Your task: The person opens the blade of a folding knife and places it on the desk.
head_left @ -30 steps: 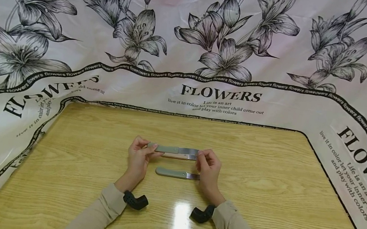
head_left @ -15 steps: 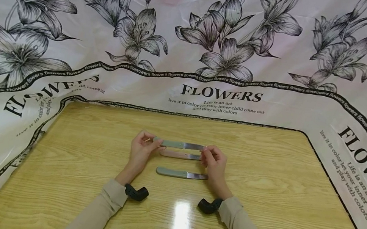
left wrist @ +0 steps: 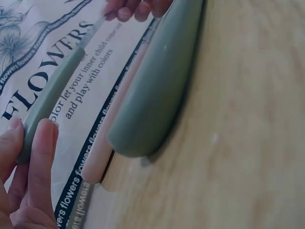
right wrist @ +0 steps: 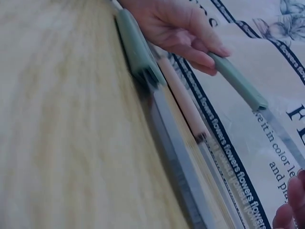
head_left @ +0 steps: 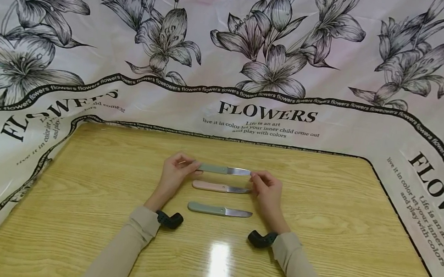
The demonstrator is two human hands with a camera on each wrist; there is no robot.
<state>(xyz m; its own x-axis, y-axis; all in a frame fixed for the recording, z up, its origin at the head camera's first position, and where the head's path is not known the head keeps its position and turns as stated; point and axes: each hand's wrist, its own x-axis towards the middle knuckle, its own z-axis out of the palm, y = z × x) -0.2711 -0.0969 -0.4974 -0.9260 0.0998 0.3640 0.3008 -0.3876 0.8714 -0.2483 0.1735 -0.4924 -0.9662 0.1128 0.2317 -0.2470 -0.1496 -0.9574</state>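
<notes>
A green-handled knife point(head_left: 213, 168) is held level between both hands above the table. My left hand point(head_left: 175, 174) pinches the end of its handle; in the left wrist view the thumb and fingers point(left wrist: 42, 162) close on the green handle. At the other end my right hand point(head_left: 268, 195) pinches the blade tip. Nearer to me, a pink-handled knife point(head_left: 209, 186) lies on the table, its blade tip close to the right fingers. Nearest lies another green-handled knife point(head_left: 207, 208), parallel to it, with its blade pointing right.
The wooden table point(head_left: 92, 215) extends around the knives on all sides. A flower-printed cloth point(head_left: 265, 125) rises along its back and sides. A black wrist device point(head_left: 170, 220) sits on the left cuff and another black device point(head_left: 262, 239) on the right.
Both hands have moved away from me with the held knife, from over the pink-handled knife to beyond it. The right hand has also shifted right, uncovering the nearest knife's blade.
</notes>
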